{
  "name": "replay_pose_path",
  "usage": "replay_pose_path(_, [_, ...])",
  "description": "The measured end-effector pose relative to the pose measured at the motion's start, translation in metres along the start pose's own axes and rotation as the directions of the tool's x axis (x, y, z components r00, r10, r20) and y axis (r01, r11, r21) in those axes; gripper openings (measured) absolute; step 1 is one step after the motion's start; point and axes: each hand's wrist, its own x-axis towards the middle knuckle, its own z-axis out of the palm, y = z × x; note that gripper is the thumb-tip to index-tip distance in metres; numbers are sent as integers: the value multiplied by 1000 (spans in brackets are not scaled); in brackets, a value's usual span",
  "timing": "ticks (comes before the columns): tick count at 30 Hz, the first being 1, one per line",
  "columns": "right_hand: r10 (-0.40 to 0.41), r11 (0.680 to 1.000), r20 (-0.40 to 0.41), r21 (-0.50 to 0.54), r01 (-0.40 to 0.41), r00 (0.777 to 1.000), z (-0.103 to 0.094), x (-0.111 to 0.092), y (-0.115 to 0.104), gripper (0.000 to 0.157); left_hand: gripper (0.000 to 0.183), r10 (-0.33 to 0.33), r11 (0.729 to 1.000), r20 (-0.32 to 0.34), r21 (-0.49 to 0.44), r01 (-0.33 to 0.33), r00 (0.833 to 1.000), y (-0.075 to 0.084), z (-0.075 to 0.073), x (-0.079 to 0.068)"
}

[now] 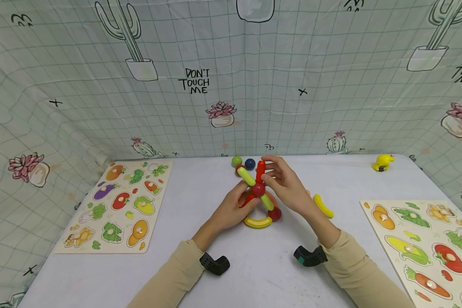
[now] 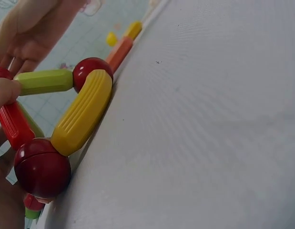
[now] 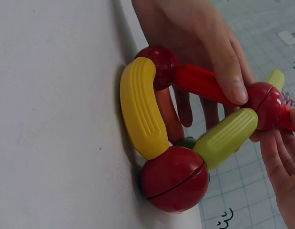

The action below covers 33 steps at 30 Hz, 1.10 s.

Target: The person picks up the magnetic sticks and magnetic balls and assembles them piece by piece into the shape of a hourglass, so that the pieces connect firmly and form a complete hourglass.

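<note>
A model of coloured sticks and red balls stands on the table between both hands. My left hand (image 1: 232, 208) grips its lower red stick (image 3: 199, 82), thumb beside the top red ball (image 1: 258, 189). My right hand (image 1: 288, 184) pinches the upper red stick (image 1: 260, 172), which points up from that ball. One light green stick (image 1: 246, 176) slants up to the left; another light green stick (image 1: 267, 202) runs down to a red ball (image 1: 274, 213). At the base, a curved yellow stick (image 3: 142, 107) links two red balls, with an orange curved piece (image 3: 167, 112) behind.
Behind the model lie a green ball (image 1: 236, 161) and a dark blue ball (image 1: 250, 164). A loose curved yellow stick (image 1: 323, 206) is right of my right hand. Vegetable puzzle boards lie left (image 1: 115, 201) and right (image 1: 419, 239). A yellow toy (image 1: 383, 162) stands far right.
</note>
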Motion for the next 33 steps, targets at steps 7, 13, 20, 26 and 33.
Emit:
replay_pose_path(7, [33, 999, 9, -33, -32, 999, 6, 0, 0, 51, 44, 11, 1000, -21, 9, -11, 1000, 0, 0, -1])
replay_pose_path(13, [26, 999, 16, -25, -26, 1000, 6, 0, 1, 53, 44, 15, 999, -25, 29, -14, 1000, -1, 0, -1])
replay_pose_path(20, [1, 1000, 12, 14, -1, 1000, 6, -2, 1, 53, 46, -34, 998, -15, -58, 33, 999, 11, -1, -3])
replay_pose_path(26, [9, 1000, 26, 25, -9, 1000, 8, -2, 2, 51, 42, -47, 995, -29, -85, 45, 998, 36, -6, -7])
replay_pose_path(33, [17, 999, 49, 37, -19, 999, 9, -3, 4, 46, 40, -30, 998, -64, -58, 27, 997, 37, -6, -9])
